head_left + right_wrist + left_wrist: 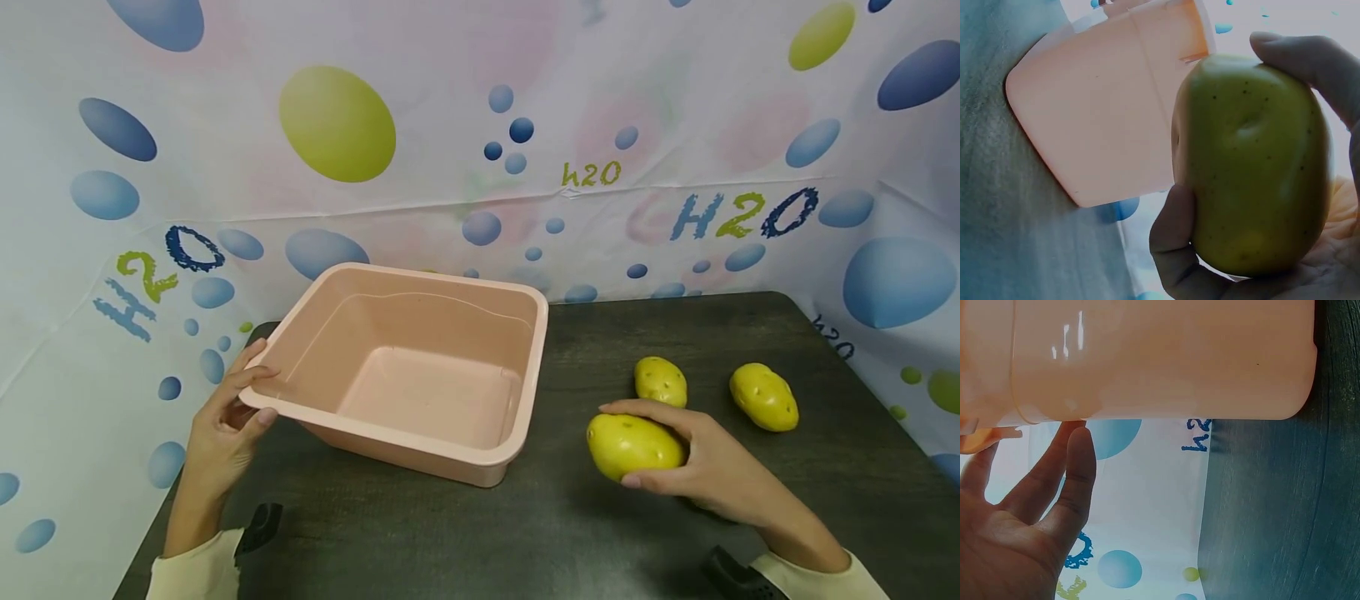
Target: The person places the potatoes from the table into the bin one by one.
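Right hand (705, 467) gripping yellow potato (633, 447); left hand (221, 437) pinching basin (431, 387) rim.
The potato is right of the pink basin, over the dark table (375, 533). Two further potatoes (764, 397) lie beyond. Behind, the backdrop sheet (442, 50) reads "H2O" in multicoloured lettering (744, 214), plus smaller green "h2O".

The printed sheet (450, 108) beyond the basin (431, 383) is displaying four readable inscriptions: a tilted "H2O" (149, 277) is standing left of the basin; a green "h2O" (592, 174), a tricoloured "H2O" (741, 215) and a small dark "h2O" (834, 337) are appearing rightward of it.
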The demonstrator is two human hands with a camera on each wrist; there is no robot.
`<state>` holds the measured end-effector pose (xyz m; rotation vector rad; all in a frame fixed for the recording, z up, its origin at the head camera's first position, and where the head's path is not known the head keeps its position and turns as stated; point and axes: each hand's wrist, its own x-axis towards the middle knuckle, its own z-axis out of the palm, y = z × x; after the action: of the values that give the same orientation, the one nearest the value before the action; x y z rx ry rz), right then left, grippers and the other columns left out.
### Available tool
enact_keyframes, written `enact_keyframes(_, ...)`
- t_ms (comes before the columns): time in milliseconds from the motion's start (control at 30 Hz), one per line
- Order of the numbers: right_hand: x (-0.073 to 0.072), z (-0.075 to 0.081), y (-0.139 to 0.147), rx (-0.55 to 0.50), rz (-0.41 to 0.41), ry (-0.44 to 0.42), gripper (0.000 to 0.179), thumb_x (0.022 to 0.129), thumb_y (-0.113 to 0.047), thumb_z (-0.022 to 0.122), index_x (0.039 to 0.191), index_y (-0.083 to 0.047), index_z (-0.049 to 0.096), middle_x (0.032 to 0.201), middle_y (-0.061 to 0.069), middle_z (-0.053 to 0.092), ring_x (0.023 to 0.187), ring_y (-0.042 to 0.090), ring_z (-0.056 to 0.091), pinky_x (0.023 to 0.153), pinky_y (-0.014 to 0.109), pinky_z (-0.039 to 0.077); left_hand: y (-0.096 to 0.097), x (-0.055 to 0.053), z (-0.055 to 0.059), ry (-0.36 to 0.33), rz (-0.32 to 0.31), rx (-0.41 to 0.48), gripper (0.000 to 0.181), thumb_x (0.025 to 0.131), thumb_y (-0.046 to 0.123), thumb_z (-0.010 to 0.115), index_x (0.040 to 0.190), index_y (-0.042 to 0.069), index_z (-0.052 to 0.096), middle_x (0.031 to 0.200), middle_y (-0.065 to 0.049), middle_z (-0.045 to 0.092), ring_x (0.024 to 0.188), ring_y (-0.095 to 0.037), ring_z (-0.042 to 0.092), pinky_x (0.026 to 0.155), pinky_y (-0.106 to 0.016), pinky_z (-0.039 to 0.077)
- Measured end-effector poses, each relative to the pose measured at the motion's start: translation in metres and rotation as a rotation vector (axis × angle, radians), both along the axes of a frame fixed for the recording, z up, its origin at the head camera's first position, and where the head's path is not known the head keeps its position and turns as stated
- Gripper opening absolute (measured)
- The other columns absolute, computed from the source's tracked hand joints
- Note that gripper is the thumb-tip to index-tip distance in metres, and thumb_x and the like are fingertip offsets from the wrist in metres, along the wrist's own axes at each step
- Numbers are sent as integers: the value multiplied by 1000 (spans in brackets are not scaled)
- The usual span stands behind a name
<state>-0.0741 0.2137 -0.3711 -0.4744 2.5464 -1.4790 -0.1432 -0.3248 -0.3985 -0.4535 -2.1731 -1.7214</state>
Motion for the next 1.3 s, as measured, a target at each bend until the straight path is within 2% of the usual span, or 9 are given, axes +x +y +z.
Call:
enact_keyframes(200,-6,15,0,4,56,-14,59,90,-17,81,144,-28,60,131,9,65,95,19,62,70,32,55,0,0,0,-11,9,3,40,96,-9,67,135,-10,58,168,-2,39,139,-6,48,97,-8,51)
enact_keyframes(400,-13,30,-6,28,112,45,58,89,-18,82,141,-31,61,122,5,64,91,20,61,68,31,54,0,0,0,-8,0,14,39,95,-11,67,134,-11,58,168,-1,40,139,-6,48,98,-8,51)
enact_keyframes(533,-18,38,-11,54,137,86,59,88,-19,83,140,-34,62,128,2,65,94,18,61,72,30,54,-1,0,-1,-6,-11,21,39,95,-12,66,134,-12,57,168,-2,39,140,-6,47,99,-9,51)
enact_keyframes(700,-25,50,-19,84,146,79,58,88,-25,84,140,-36,62,135,-1,65,101,19,62,76,32,56,0,0,0,-21,11,27,39,94,-11,67,132,-11,59,168,-4,39,140,-5,46,98,-9,51)
enact_keyframes(900,-33,65,-27,98,192,95,58,86,-27,84,139,-36,62,135,-4,66,101,21,63,77,35,57,0,0,0,-19,18,33,39,94,-11,69,132,-11,61,167,-4,41,142,-5,46,100,-10,50)
enact_keyframes(1067,-40,76,-32,83,244,121,59,87,-24,84,141,-33,62,135,-5,66,101,19,64,78,34,58,-3,-1,0,13,28,-36,39,94,-11,69,132,-11,61,167,-2,41,142,-5,46,100,-9,50)
enact_keyframes(1300,-53,93,-41,61,283,94,59,87,-22,84,141,-31,63,132,-4,67,101,26,63,78,37,58,-4,-3,1,46,60,-134,40,93,-12,68,132,-11,60,168,-1,41,142,-2,46,100,-8,49)
